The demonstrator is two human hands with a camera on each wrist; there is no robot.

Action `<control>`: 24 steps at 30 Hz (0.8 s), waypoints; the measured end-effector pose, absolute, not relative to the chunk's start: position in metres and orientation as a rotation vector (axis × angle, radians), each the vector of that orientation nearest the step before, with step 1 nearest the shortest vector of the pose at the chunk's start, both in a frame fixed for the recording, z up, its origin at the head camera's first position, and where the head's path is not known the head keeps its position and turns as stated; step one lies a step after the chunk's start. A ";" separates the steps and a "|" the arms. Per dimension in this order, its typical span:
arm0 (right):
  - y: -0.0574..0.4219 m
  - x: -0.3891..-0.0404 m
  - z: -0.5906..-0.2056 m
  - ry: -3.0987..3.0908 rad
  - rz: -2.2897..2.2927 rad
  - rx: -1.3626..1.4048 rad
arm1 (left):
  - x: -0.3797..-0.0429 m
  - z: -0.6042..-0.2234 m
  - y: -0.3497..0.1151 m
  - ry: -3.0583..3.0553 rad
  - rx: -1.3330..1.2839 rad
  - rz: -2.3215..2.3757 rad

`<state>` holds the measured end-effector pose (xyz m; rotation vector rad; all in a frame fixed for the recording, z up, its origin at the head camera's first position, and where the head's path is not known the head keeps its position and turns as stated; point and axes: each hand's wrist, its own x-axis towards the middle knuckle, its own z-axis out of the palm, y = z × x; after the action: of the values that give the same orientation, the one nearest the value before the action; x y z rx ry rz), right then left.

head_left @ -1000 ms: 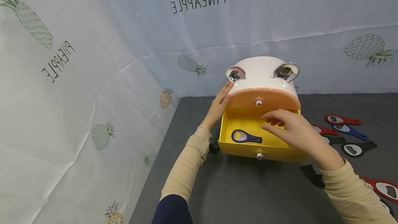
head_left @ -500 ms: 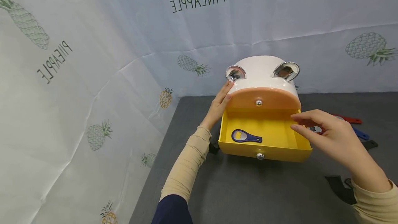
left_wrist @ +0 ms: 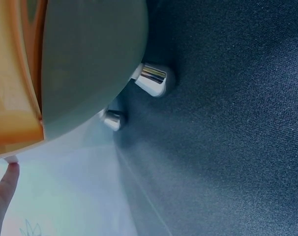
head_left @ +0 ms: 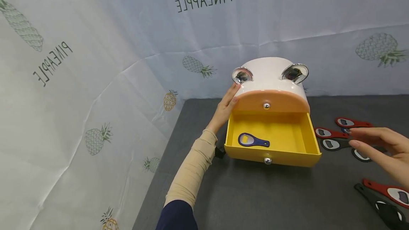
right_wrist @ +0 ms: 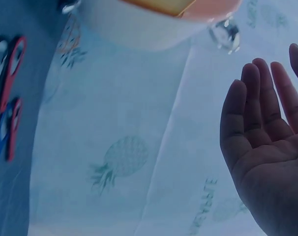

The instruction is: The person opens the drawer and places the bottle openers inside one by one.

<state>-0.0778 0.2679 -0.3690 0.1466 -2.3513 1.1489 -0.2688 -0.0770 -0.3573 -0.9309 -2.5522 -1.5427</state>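
Note:
A white frog-shaped drawer box [head_left: 266, 70] with silver eyes has its yellow lower drawer [head_left: 278, 125] pulled out. Inside that drawer lies one blue bottle opener [head_left: 261, 142]. My left hand [head_left: 222, 112] rests flat against the box's left side, fingers extended; one fingertip [left_wrist: 10, 174] touches it in the left wrist view. Off to the right, my right hand [head_left: 388, 146] hovers above several bottle openers and holds nothing. In the right wrist view the right palm [right_wrist: 267, 152] shows bare, its fingers almost straight. The right hand partly covers a blue opener and a black opener [head_left: 361, 156].
Red bottle openers [head_left: 361, 124] and a black one [head_left: 330, 144] lie right of the drawer on the dark grey table [head_left: 255, 194]. Nearer the front right are another red opener [head_left: 378, 187] and a black one [head_left: 370, 196]. A pineapple-print cloth [head_left: 143, 27] hangs behind and left.
My right hand has moved from over the drawer out to the right, above the loose openers. My left hand, the drawer and the blue opener inside stay put.

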 end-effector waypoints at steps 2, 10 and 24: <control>0.282 -0.076 -0.381 -2.347 1.132 0.100 | -0.275 -0.365 -0.076 -2.549 -0.932 -1.551; 0.343 -0.076 -0.449 -2.419 1.051 -0.062 | -0.292 -0.387 -0.076 -2.524 -0.924 -1.530; 0.387 -0.071 -0.527 -2.880 0.936 -0.290 | -0.288 -0.393 -0.080 -2.541 -0.876 -1.535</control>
<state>-0.0706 0.3875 -0.5273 -0.2901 -2.8804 0.9360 -0.2879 -0.0803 -0.3934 -0.8764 -2.5414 -1.5349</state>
